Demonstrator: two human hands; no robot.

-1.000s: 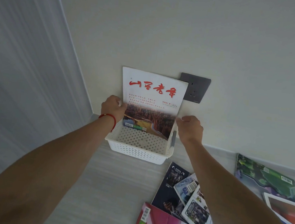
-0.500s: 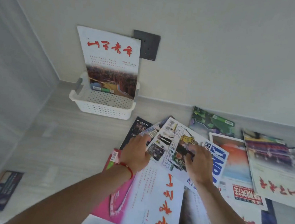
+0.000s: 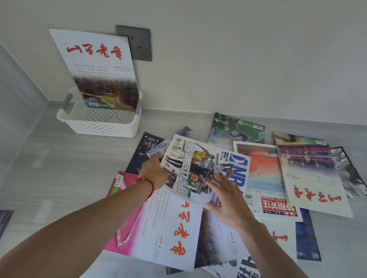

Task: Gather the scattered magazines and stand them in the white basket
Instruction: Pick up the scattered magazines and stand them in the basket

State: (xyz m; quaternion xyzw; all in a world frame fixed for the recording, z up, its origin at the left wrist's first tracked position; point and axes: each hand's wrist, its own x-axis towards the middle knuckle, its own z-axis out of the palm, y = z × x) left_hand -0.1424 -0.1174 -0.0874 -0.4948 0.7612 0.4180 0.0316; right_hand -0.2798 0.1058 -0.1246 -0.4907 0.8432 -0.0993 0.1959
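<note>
Red calligraphy "山西老年" and "2025 9" on the magazine [image 3: 98, 70] standing in the white basket [image 3: 101, 126] upper left, "NBA" partly covered on the basketball magazine [image 3: 207, 165] at centre, "2024 8" on the white-and-pink magazine [image 3: 166, 233] below.

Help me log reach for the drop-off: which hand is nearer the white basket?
Left. The left hand grips the basketball magazine just below and right of the white basket; the right hand lies farther right and lower.
</note>
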